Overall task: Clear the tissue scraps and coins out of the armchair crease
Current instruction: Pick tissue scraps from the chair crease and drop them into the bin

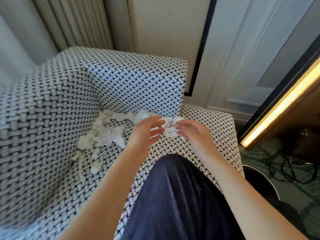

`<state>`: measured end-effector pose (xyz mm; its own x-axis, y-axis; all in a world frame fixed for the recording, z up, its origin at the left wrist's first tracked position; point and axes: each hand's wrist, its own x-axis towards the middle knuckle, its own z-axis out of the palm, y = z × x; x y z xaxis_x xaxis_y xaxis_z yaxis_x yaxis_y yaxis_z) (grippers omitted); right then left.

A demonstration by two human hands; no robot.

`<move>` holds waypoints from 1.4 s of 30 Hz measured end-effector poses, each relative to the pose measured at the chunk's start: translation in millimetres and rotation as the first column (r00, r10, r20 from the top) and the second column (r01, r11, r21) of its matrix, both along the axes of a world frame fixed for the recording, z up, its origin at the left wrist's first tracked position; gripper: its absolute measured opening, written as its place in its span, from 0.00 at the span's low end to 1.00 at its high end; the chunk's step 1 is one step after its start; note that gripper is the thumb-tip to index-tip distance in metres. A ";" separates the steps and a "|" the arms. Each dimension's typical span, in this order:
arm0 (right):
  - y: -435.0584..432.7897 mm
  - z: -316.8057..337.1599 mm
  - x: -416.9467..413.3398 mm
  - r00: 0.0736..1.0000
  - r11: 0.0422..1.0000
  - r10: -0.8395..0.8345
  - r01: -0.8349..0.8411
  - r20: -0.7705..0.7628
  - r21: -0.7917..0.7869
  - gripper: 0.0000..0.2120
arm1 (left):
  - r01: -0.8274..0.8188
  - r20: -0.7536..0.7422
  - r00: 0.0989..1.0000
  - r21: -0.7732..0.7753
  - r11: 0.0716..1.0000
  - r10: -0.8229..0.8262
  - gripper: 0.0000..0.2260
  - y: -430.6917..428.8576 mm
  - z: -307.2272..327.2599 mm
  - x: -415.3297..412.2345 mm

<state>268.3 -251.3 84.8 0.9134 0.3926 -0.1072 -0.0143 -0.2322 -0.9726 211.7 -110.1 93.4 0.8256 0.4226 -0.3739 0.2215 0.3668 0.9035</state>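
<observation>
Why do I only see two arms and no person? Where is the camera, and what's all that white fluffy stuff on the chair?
The camera sits on the person's head and looks down. So you see only their arms, just as you do when you look at your own hands. There is just this one picture.

The left hand and right hand meet over the seat of a black-and-white woven armchair. Between them is a tissue clump. The right hand's fingers curl round it, and the left hand's straighter fingers touch it.

More tissue scraps lie along the crease at the edge of the seat. I can see no coins; they may be hidden. The dark blue shape at the bottom is the person's trouser leg.
</observation>
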 end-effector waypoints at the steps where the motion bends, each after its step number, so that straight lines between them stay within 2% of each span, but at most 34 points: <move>1: 14.3 -0.8 -5.3 0.999 0.999 0.033 -0.033 0.009 -0.007 0.07 | -0.038 0.000 0.999 0.011 0.999 0.038 0.08 9.9 -3.7 -7.8; 6: 88.5 -14.6 -38.1 0.960 0.963 0.269 -0.265 0.079 -0.054 0.08 | -0.232 -0.097 0.966 0.087 0.969 0.240 0.07 61.7 -25.0 -56.5; 8: 110.2 -22.7 -51.4 0.936 0.939 0.340 -0.333 0.094 -0.091 0.09 | -0.313 -0.145 0.930 0.168 0.935 0.338 0.05 77.3 -38.0 -73.9; 13: 142.3 -53.4 -76.4 0.877 0.874 0.469 -0.445 0.103 -0.196 0.10 | -0.510 -0.230 0.775 0.322 0.798 0.588 0.17 97.5 -85.6 -110.9; 15: 141.8 -69.8 -81.9 0.868 0.856 0.487 -0.452 0.096 -0.253 0.10 | -0.474 -0.307 0.738 0.399 0.785 0.601 0.23 101.8 -105.4 -122.1; 18: 136.1 -92.4 -83.1 0.846 0.794 0.524 -0.442 0.102 -0.418 0.11 | -0.315 -0.430 0.737 0.464 0.828 0.521 0.34 105.8 -130.5 -128.7; 23: 137.1 -108.9 -83.6 0.780 0.678 0.612 -0.431 0.131 -0.595 0.15 | -0.003 -0.535 0.740 0.604 0.797 0.409 0.28 98.6 -135.0 -119.2; 25: 136.4 -111.3 -85.9 0.747 0.597 0.659 -0.448 0.088 -0.665 0.18 | 0.081 -0.567 0.738 0.612 0.786 0.366 0.27 95.7 -134.9 -114.8; 28: 135.0 -113.3 -86.6 0.681 0.475 0.732 -0.472 0.035 -0.743 0.20 | 0.192 -0.573 0.749 0.667 0.720 0.331 0.27 89.5 -138.6 -113.7; 31: 135.1 -115.3 -86.5 0.677 0.498 0.735 -0.492 0.047 -0.714 0.20 | 0.197 -0.507 0.789 0.744 0.638 0.348 0.26 86.0 -144.8 -114.0; 34: 134.9 -116.6 -87.9 0.677 0.512 0.734 -0.501 0.053 -0.698 0.20 | 0.076 -0.393 0.828 0.786 0.613 0.401 0.22 91.3 -146.7 -112.2; 37: 134.5 -116.8 -87.8 0.692 0.532 0.720 -0.493 0.061 -0.688 0.21 | -0.016 -0.370 0.805 0.769 0.640 0.464 0.17 101.4 -142.2 -109.6; 42: 135.2 -114.8 -87.2 0.718 0.608 0.689 -0.497 0.100 -0.619 0.18 | -0.028 -0.426 0.765 0.727 0.686 0.483 0.15 119.7 -132.1 -104.7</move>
<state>181.1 -116.1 -30.0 0.5133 0.8252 -0.2356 0.5788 -0.5356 -0.6149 107.0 9.7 -38.7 0.3791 0.8921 -0.2458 0.7403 -0.1331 0.6590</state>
